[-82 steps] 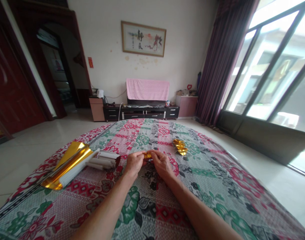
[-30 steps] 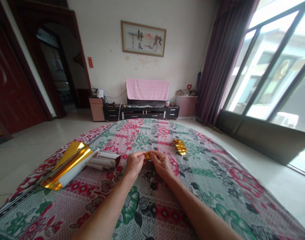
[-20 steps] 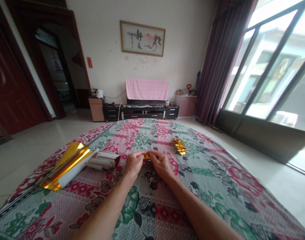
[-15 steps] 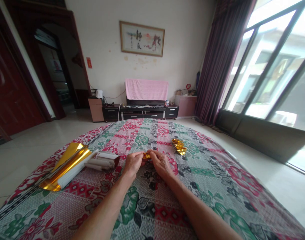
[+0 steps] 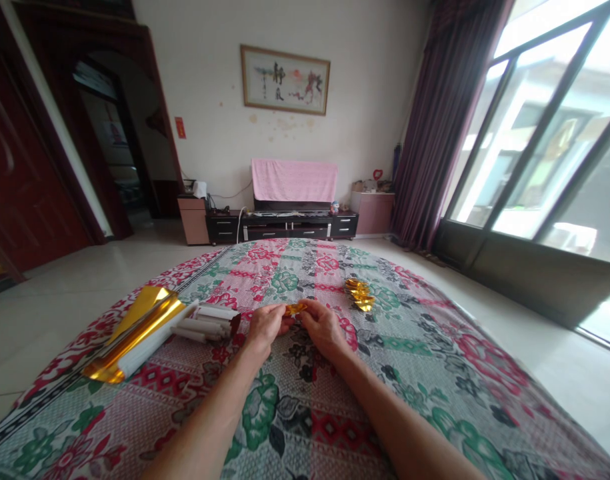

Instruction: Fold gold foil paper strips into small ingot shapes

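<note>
A small piece of gold foil paper (image 5: 295,309) is held between my two hands over the middle of the cloth-covered table. My left hand (image 5: 265,328) pinches its left end, and my right hand (image 5: 323,325) grips its right end. Several folded gold foil pieces (image 5: 359,295) lie in a short row to the right of my right hand. On the left rest a roll of gold foil (image 5: 139,333) with a white underside and, touching its right end, several thin white rolls (image 5: 207,323).
The round table wears a flowered red, green and grey cloth (image 5: 285,280). Beyond it stand a low black cabinet (image 5: 267,230) and something draped with a pink cloth (image 5: 295,179). Tall windows and a purple curtain (image 5: 435,133) are at the right.
The fingers of my right hand have shifted slightly, and more of the gold piece shows between my hands. The view has tilted a little.
</note>
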The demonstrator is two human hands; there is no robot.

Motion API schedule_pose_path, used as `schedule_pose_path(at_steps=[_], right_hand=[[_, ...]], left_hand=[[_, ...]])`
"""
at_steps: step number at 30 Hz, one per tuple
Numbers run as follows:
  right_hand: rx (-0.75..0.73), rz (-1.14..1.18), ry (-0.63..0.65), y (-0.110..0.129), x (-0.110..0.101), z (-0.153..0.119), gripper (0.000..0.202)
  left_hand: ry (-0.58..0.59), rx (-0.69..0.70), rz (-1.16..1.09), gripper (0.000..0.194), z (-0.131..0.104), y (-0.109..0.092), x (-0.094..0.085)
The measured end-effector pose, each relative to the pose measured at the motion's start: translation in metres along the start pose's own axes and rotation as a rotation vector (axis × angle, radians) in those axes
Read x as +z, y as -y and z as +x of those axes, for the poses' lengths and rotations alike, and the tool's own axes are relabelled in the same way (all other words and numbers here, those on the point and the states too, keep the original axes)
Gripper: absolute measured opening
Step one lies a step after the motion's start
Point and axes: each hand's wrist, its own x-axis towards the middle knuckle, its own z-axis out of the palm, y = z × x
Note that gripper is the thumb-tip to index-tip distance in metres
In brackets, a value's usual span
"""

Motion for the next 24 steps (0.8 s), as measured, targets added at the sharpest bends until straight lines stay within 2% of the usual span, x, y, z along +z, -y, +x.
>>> schedule_pose_path(at_steps=[9, 17, 19, 24], right_hand=[[0.066, -0.027, -0.016, 0.01, -0.004, -0.003, 0.032], [0.073, 0.009, -0.004, 0.009, -0.004, -0.001, 0.035], [0.095, 0.085, -0.01, 0.012, -0.004, -0.002, 0.035], [0.149, 0.259, -0.009, 0.016, -0.004, -0.001, 0.036]], left_hand=[[-0.029, 0.045, 0.066, 0.023, -0.003, -0.003, 0.001], [0.03, 0.059, 0.099, 0.028, -0.006, -0.003, 0.003], [0.039, 0.097, 0.192, 0.03, -0.005, -0.002, 0.002], [0.044, 0.324, 0.552, 0.025, -0.006, -0.002, 0.001]])
